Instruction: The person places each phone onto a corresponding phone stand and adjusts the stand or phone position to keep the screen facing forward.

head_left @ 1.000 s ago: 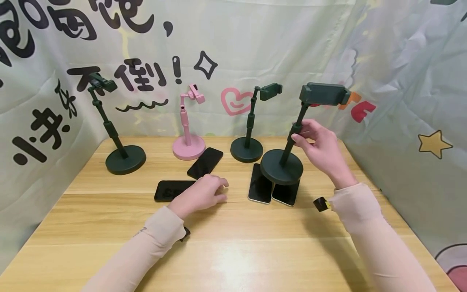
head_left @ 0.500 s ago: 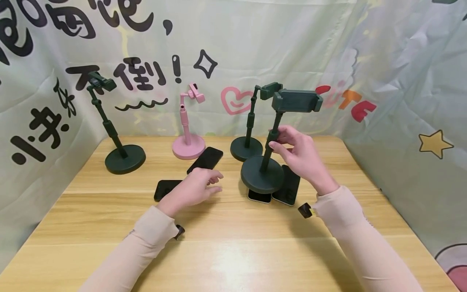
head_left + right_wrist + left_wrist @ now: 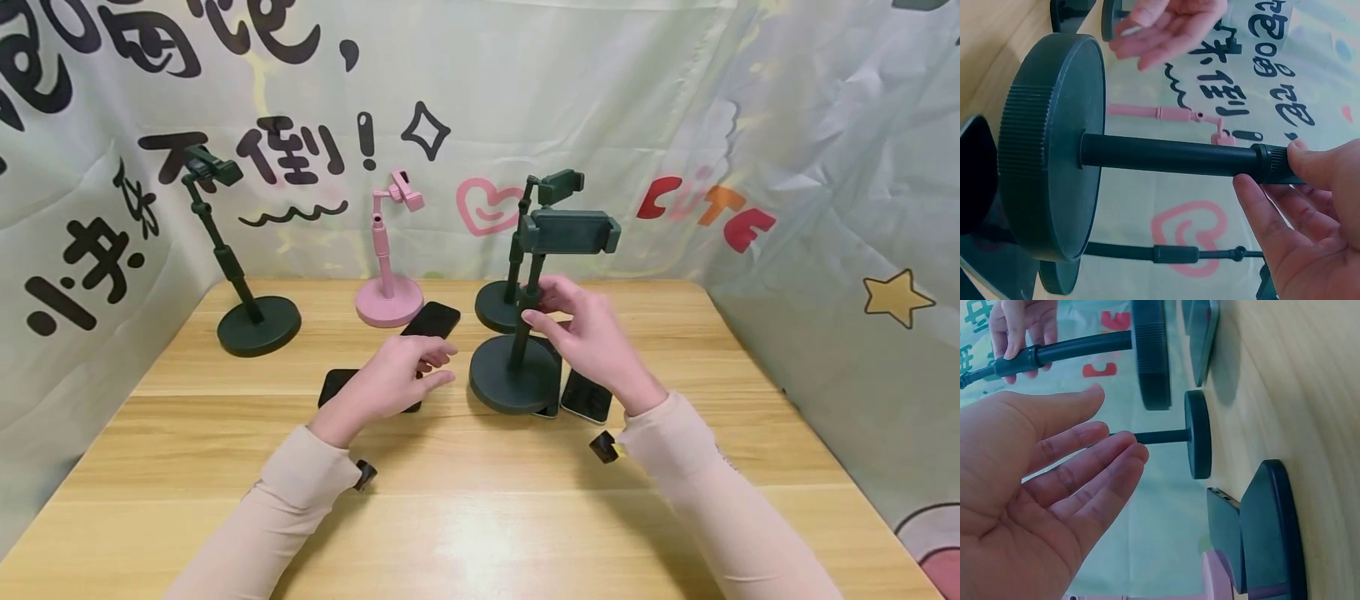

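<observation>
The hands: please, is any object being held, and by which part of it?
The right hand holds a dark green stand by its ribbed collar, partway up; the left hand holds nothing.

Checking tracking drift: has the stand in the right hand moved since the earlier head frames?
Yes: head view shows the held stand nearer the pink stand, shifted left and lower in frame.
</observation>
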`<state>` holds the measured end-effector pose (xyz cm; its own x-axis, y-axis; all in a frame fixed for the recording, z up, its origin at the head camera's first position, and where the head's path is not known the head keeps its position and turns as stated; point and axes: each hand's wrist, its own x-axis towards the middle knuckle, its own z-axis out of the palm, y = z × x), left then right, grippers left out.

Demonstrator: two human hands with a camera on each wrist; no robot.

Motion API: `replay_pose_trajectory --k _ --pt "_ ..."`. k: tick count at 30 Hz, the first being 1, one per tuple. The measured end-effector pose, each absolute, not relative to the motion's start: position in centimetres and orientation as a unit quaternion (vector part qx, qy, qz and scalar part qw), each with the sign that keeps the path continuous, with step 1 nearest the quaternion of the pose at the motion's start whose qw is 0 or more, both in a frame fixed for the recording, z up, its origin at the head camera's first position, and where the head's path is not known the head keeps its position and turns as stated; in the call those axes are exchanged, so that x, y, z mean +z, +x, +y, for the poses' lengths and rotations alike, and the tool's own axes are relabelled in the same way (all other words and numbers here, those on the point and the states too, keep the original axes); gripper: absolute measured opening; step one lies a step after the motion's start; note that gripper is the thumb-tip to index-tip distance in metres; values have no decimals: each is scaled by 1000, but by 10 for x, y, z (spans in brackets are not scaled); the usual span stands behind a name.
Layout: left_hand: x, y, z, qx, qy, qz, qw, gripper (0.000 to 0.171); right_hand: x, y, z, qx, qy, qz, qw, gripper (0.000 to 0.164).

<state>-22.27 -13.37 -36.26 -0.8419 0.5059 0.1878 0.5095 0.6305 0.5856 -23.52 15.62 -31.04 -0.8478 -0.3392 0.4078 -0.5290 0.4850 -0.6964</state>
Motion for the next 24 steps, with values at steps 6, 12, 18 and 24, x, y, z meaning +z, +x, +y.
replay_pose_trajectory --k 6,12,18,24 --pt "-361 -223 -137 -336 -294 -895 17 33 -315 -232 145 439 269 -850 108 33" --pt "-358 -223 -138 -344 -299 -890 19 34 -319 -228 135 425 275 -856 104 35" --pt "-355 -222 -138 -348 -295 -890 13 37 -325 -224 127 449 275 -847 70 32" --pt "-354 -221 -138 -342 -295 -892 13 36 -329 -221 121 436 279 -853 73 32"
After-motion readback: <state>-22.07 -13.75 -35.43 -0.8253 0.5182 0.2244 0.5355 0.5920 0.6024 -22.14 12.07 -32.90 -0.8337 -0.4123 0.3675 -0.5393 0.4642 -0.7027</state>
